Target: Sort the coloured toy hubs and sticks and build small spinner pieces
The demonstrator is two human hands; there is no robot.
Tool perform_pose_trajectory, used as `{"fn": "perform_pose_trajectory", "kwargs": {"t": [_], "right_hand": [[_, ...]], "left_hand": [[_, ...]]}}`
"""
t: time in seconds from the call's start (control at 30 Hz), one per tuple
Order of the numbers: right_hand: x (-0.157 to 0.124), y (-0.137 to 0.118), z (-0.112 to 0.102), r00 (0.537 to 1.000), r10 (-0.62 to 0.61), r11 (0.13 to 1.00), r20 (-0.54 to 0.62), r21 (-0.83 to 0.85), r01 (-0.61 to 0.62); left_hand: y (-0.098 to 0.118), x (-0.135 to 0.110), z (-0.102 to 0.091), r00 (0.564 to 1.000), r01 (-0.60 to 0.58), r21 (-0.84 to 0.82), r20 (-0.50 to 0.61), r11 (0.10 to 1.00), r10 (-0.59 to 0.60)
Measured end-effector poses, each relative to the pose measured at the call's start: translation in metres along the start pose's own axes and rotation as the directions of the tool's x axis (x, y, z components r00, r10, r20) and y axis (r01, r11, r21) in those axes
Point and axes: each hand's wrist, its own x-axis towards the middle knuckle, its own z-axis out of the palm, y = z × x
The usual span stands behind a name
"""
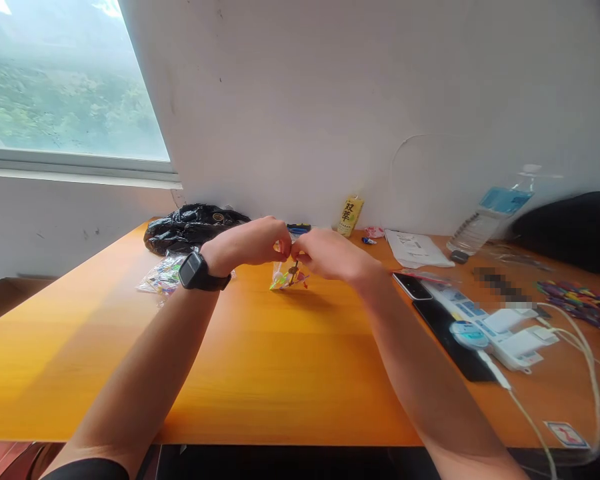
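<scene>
A small clear plastic bag (283, 277) with colourful bits inside hangs just above or touches the table in the middle. My left hand (250, 244), with a black watch on the wrist, pinches its top edge. From the other side my right hand (326, 253) has its fingertips pressed together on the same edge, close beside the left ones. A dark, thin piece shows inside or against the bag; its kind is too small to tell. Behind my left wrist lies a larger clear bag (161, 275) of colourful pieces.
A crumpled black plastic bag (190, 225) lies at the back left. By the wall stands a yellow drink carton (351, 217). Rightward are papers (417, 248), a tilted water bottle (490, 217), a phone (412, 287), and a white power strip (513, 347) with trailing cables.
</scene>
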Motion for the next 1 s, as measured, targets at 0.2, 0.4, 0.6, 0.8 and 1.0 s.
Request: {"fn": "perform_pose_trajectory", "kwargs": {"t": [0.2, 0.4, 0.6, 0.8, 1.0], "right_hand": [[-0.001, 0.003, -0.003, 0.998, -0.059, 0.99, 0.0, 0.126, 0.059], [0.002, 0.004, -0.003, 0.993, -0.069, 0.992, -0.091, 0.1, 0.078], [0.0, 0.012, -0.003, 1.0, -0.028, 0.985, 0.008, 0.169, 0.026], [0.004, 0.038, 0.002, 0.998, 0.038, 0.992, -0.051, 0.125, -0.031], [0.008, 0.044, 0.002, 0.983, 0.015, 0.981, -0.185, 0.191, 0.021]], "left_hand": [[-0.001, -0.001, -0.001, 1.0, 0.012, 0.004, 0.002, 1.0, -0.012], [-0.007, -0.001, -0.002, 1.0, 0.023, 0.007, 0.02, 1.0, -0.023], [-0.011, -0.002, -0.001, 1.0, 0.026, -0.013, 0.016, 1.0, -0.026], [-0.017, -0.003, 0.002, 0.997, 0.069, -0.032, -0.043, 0.997, -0.07], [-0.02, -0.007, -0.002, 0.984, 0.122, 0.011, -0.13, 0.992, -0.12]]}}
